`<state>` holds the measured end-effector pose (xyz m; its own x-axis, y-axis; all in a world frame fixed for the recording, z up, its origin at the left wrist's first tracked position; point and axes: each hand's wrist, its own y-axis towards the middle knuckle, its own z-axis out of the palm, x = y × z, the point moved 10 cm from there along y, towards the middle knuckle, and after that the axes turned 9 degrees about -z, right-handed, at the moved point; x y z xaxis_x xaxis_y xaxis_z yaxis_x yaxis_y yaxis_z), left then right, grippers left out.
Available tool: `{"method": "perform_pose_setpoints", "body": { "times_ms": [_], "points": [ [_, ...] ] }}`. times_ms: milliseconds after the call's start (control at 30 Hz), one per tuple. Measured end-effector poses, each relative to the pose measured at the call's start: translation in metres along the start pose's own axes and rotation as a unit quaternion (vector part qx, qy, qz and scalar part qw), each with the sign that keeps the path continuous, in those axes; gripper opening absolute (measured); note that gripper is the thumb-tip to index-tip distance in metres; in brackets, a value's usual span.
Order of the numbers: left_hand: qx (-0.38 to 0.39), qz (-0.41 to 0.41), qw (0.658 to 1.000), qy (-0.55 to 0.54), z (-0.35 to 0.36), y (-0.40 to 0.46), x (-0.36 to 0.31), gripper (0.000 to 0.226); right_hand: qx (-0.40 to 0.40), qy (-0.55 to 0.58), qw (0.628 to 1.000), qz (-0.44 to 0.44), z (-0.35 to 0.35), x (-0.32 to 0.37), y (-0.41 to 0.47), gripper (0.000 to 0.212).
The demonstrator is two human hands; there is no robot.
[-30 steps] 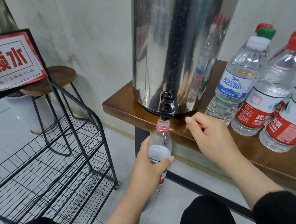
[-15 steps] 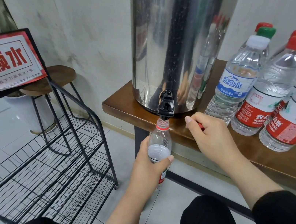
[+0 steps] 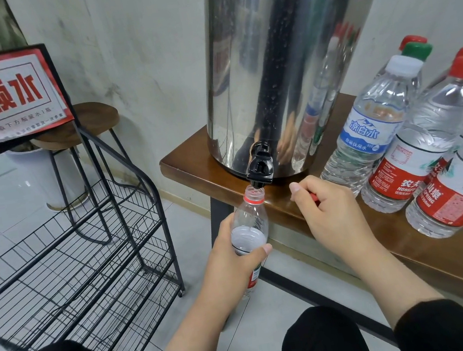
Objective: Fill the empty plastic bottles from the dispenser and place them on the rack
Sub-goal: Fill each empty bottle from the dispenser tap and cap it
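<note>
Hardly anything moved against the earlier frames: same pose of both hands, water level in the bottle [image 3: 250,226] about as before, near the shoulder.

Left hand [image 3: 231,262] wrapped around the bottle's middle, fingers and thumb curled over the label, holding it upright off the front-left corner of the tabletop [image 3: 186,164]. Bottle's long axis close to vertical, open mouth with its red ring just under the black tap [image 3: 260,168] of the steel dispenser [image 3: 273,63], nearly touching the spout. Right hand [image 3: 332,214] rested on the tabletop's front edge, just right of the tap, fingers curled; something small and red pinched inside, probably the cap [image 3: 314,196], though too hidden to be sure.

Judged as mid-fill, close to full. Turning point for the coming move: mouth directly below the spout, rack [image 3: 86,257] down to the left of the left hand, so the holding hand the nearer 1 for placing; capping hand right beside the neck. Risk of overflow if held under much longer.

Capped bottles [image 3: 374,136] grouped along the tabletop at the right, at least 5. Rack shelves in view held no bottles yet.
</note>
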<state>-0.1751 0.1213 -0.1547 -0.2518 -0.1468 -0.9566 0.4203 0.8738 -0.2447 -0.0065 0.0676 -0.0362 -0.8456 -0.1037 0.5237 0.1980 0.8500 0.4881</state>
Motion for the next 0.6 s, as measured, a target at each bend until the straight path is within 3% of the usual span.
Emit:
{"method": "perform_pose_setpoints", "body": {
  "times_ms": [600],
  "points": [
    [-0.001, 0.004, 1.000, 0.001, 0.0002, -0.0010, -0.0016, 0.062, 0.000, -0.003, 1.000, -0.001, -0.0008, 0.0016, -0.0004, 0.031]
  ]
}}
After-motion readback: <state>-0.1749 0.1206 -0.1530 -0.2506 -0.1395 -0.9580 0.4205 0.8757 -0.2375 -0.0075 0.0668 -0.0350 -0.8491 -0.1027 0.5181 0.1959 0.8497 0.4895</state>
